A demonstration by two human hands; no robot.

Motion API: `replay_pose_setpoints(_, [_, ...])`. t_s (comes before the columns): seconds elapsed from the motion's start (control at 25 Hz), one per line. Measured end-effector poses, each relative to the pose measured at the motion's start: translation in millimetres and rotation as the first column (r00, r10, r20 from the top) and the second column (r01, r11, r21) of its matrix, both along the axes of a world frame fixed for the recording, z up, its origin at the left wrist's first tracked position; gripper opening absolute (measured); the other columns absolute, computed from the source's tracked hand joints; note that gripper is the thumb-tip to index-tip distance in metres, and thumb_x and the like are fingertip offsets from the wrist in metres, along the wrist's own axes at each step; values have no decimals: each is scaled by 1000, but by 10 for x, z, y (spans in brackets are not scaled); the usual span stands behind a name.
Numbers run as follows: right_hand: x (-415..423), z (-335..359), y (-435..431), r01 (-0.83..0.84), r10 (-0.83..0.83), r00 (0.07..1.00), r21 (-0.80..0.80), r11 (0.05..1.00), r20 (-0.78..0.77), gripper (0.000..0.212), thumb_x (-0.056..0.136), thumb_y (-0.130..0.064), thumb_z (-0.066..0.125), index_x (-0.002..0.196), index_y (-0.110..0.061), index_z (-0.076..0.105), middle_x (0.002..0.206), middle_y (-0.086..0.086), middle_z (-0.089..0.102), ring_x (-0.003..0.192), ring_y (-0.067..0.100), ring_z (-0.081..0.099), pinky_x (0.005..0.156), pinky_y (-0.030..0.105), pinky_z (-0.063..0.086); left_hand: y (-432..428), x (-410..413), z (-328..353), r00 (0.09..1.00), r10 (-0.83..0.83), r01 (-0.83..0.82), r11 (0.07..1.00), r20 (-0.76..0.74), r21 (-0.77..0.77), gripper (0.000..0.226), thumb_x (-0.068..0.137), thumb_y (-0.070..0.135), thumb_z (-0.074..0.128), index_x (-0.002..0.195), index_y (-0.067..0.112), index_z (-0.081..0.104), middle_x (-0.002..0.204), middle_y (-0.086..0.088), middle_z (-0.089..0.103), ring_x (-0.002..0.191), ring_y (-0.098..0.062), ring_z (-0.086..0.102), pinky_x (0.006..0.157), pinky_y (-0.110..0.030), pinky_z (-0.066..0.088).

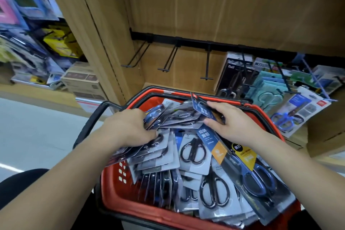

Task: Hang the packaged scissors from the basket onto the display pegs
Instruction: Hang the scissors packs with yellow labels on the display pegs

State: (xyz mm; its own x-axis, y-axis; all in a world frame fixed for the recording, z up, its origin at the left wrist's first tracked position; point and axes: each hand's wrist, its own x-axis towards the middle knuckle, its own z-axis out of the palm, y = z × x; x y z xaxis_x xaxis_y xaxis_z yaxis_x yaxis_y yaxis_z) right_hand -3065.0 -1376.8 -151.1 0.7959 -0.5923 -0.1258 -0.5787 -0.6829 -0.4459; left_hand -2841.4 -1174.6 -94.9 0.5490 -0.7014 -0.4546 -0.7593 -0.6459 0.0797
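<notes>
A red basket (113, 188) in front of me is heaped with several packaged scissors (194, 153), most with black handles on grey cards. My left hand (128, 129) grips a fanned stack of these packs at the basket's left side, fingers curled round their edges. My right hand (233, 123) pinches a blue-topped pack (202, 109) near the basket's far rim, thumb under it and fingers on top. Above the basket, three bare black pegs (166, 61) hang from a black rail (186, 40) on the wooden panel.
To the right of the bare pegs, further pegs carry hung scissor packs (233, 76) in black, teal and blue. Cardboard boxes (82, 78) sit on the low shelf at left, with blurred goods beyond. The basket's black handle (89, 123) sticks out to the left.
</notes>
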Motion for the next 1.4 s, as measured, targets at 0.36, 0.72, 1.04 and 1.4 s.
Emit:
replay_pose_setpoints(0.36, [17,128,234,30,-26,994,-32,999,104,57,100,-56,59,148,-25,57,146,-12,55,133,8,51,110,30,44,200,37,-55,1000,10,-5,963,16,-271,20,91,25,66,77,11,68,67,-4,60,67,-26,60,59,-30,50])
replay_pose_setpoints(0.72, [-69,562,345,178,-253,746,182,967,616,45,106,-51,49,144,-30,60,143,-17,57,135,-2,50,109,21,41,326,-440,241,793,-306,550,733,527,-402,32,82,6,72,89,22,44,72,2,52,54,-28,50,47,-32,41])
replay_pose_setpoints(1.04, [-20,253,375,78,-120,948,151,985,295,30,88,-41,81,114,-28,70,117,-8,58,102,-9,56,82,-1,38,356,-436,-317,767,-444,640,570,462,-515,36,85,40,69,115,22,75,127,-3,73,102,-28,75,69,-43,64])
replay_pose_setpoints(1.4, [51,197,375,192,-236,926,173,966,293,28,84,-38,86,103,-30,67,113,-7,52,88,-1,51,75,12,36,268,-60,-37,985,111,-149,939,-135,-311,84,69,93,62,120,27,64,113,6,68,104,-18,65,90,-41,57])
